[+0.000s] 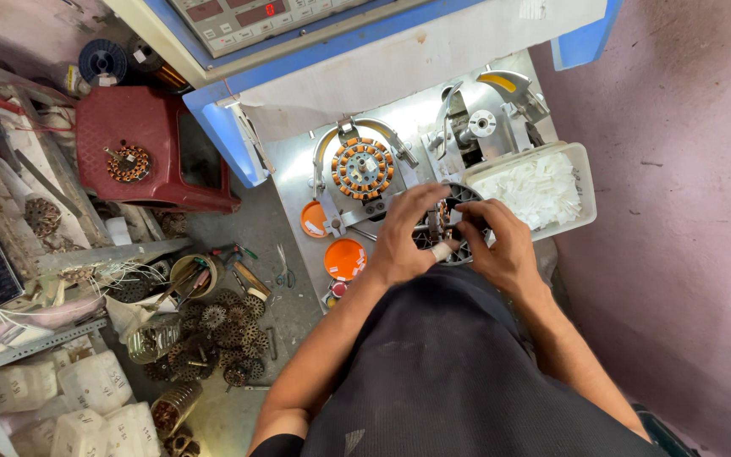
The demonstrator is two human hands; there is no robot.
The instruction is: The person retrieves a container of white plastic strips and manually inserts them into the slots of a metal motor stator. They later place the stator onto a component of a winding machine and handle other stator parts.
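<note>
Both hands are on a round, dark slotted metal core, held level at the near edge of the steel bench, just in front of the white tray. Its toothed rim fans out between the fingers; a small white piece sticks out at its near side.

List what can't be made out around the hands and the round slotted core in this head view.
- Slotted core: its middle and lower part are covered by the left hand and right hand.
- Small piece at the fingers: too small to identify.
- Grip: the fingertips overlap, so which hand bears the core is unclear.
- Machine panel: cut off by the top edge.
</note>
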